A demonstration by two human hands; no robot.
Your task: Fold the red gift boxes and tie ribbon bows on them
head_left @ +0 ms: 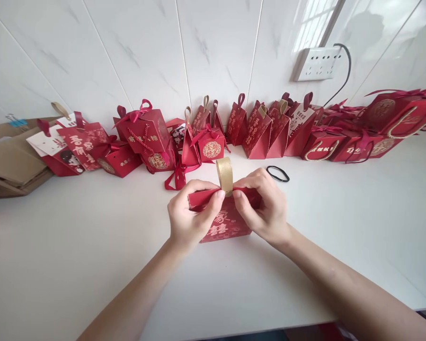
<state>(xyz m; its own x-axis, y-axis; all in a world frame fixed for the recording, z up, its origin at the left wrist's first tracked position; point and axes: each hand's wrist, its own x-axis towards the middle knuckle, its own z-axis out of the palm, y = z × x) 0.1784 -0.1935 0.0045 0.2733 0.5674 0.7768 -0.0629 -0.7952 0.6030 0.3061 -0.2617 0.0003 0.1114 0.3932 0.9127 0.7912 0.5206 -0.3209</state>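
Note:
A red gift box (230,221) with pale gold characters on its front stands on the white table in front of me. A gold ribbon loop (225,173) rises from the middle of its top edge. My left hand (195,213) pinches that edge just left of the loop, thumb in front and fingers behind. On the other side of the loop, my right hand (264,203) grips the same edge in the same way. Both thumb tips are close to the base of the ribbon. The fingers behind the box are partly hidden.
Several red gift boxes (257,135) line the tiled wall, some with ribbon loops or cord handles. Brown paper bags (17,156) with a blue clip lie at the left. A black hair tie (278,174) rests beyond my right hand. A power strip (315,64) is on the wall.

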